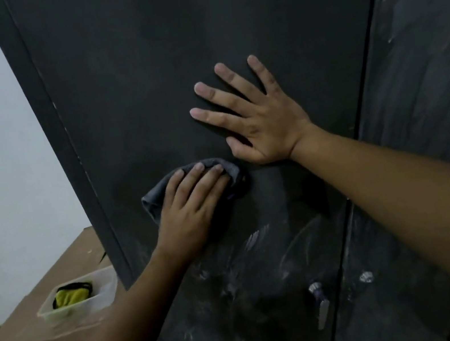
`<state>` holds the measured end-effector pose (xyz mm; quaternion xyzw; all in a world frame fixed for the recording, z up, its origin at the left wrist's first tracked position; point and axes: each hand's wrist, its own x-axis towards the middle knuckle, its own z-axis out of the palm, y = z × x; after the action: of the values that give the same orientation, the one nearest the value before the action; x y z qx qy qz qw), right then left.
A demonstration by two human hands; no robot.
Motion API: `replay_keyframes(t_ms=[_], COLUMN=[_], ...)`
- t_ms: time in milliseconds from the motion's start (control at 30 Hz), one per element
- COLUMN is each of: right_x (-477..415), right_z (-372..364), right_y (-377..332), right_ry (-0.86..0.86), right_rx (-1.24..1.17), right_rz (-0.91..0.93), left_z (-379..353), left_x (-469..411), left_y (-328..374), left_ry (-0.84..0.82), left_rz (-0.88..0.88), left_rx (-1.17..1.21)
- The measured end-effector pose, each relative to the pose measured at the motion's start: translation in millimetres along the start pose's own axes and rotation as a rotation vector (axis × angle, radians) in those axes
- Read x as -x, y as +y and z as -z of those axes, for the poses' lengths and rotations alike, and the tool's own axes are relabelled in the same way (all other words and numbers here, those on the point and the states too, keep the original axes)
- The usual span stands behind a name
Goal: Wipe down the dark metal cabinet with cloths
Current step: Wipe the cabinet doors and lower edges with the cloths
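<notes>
Left hand [191,206], fingers straight, presses grey cloth [153,201] on cabinet [139,65]; right hand [263,124] flat, splayed.

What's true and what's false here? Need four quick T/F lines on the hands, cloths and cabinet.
1. The left hand presses a grey cloth against the cabinet door. True.
2. The right hand holds a second cloth. False: it lies bare and flat on the door, fingers spread.
3. A yellow cloth sits in a clear tub left of the cabinet. True.
4. The door below the hands is spotless. False: pale smears show around the handle.
</notes>
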<state>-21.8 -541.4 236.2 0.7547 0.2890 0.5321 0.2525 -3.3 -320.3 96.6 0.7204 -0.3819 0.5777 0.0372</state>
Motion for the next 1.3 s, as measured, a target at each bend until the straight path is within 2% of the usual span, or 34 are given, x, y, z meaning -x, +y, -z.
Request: replay_keyframes(t_ms=[100,233,367,400,467,567,667,767,900,967,1100,1233,1300], right_x=[-1,0,3,1,-2,2,6,7,11,14,14,12,12], right_z=[3,7,24,28,35,37,28,17,19,20,20,13,12], right_y=[5,17,51,63,86,105,101,94,104,108,109,105,103], right_ry=[0.02,-0.01,-0.079,-0.04,0.078,0.115,0.102,0.142,0.232,0.275,0.315,0.308,0.302], right_rx=[-0.079,-0.189,-0.094,-0.095,-0.122,-0.101,-0.063,-0.057,-0.321,-0.424,-0.453,-0.223,-0.153], right_rz=[0.0,0.047,0.182,0.149,-0.037,-0.249,-0.264,-0.295,-0.279,-0.293,-0.307,-0.29,-0.293], left_z=[-10,-14,8,15,26,43,59,59,34,23,-8,-32,-35], left_x=[5,34,55,55,50,20,-23,-66,-127,-149,-158,-112,-80], left_y=[10,5,-19,-25,-32,-41,-50,-51,-28,-8,28,56,57], left_ry=[0.032,-0.138,-0.242,-0.26,-0.288,-0.273,-0.18,-0.018,0.182,0.198,0.18,-0.041,-0.14], left_rz=[-0.001,-0.281,-0.457,-0.479,-0.482,-0.287,-0.09,0.044,0.225,0.253,0.099,-0.26,-0.381], left_rx=[0.01,-0.033,-0.107,-0.126,-0.128,-0.08,-0.056,-0.018,0.051,0.053,0.001,0.011,0.001])
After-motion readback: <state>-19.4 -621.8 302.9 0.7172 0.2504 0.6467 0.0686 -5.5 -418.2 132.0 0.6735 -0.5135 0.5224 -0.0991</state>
